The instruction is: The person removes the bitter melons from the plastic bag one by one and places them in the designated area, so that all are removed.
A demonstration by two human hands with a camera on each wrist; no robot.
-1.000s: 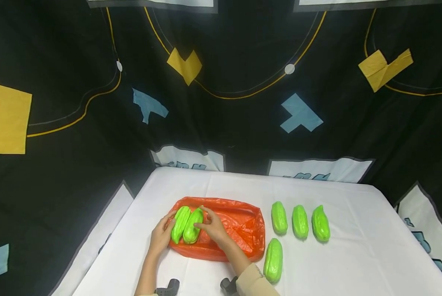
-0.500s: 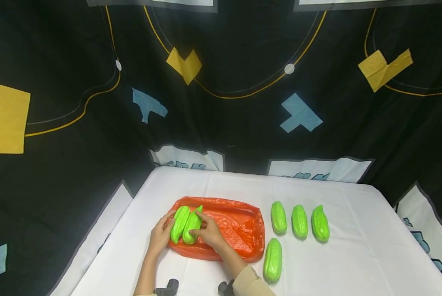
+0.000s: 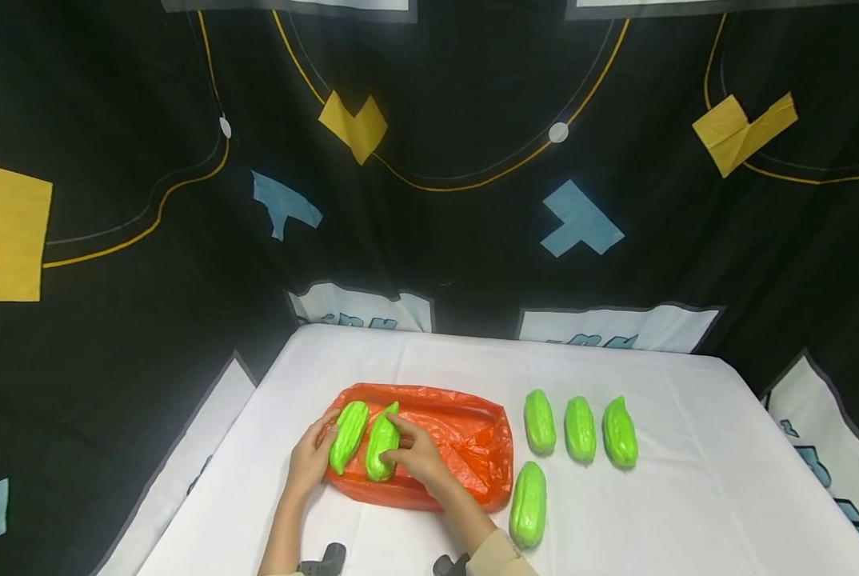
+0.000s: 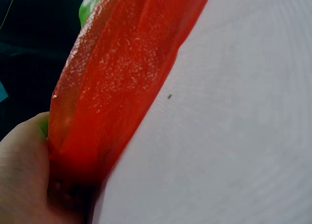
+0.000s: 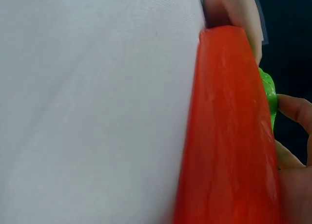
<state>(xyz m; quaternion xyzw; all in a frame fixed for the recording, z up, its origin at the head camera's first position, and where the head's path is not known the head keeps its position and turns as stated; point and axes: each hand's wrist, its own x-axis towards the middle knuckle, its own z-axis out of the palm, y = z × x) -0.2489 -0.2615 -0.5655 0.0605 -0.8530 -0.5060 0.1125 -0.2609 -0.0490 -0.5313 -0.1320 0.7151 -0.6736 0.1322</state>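
A red, plastic-covered tray (image 3: 465,440) lies on the white table with two bright green ridged gourds inside, at its left end. The left gourd (image 3: 350,436) leans by my left hand (image 3: 309,460), whose fingers and thumb reach over the tray's left rim to the gourd's edge. Whether they grip gourd or rim is unclear. My right hand (image 3: 422,456) pinches the other gourd (image 3: 381,450) between thumb and fingers. In the right wrist view, the red side wall (image 5: 229,131) hides most of that gourd (image 5: 268,90). The left wrist view has my left thumb (image 4: 24,160) at the rim.
Right of the tray, a row of three similar gourds (image 3: 581,430) lies on the white table (image 3: 689,480). Another gourd (image 3: 528,504) lies nearer, beside the tray's front right corner. A black patterned cloth (image 3: 458,240) hangs behind the table.
My right hand has shifted its hold on the second gourd and drawn it slightly right, so a gap now separates it from the left gourd. My left hand stays nearly still.
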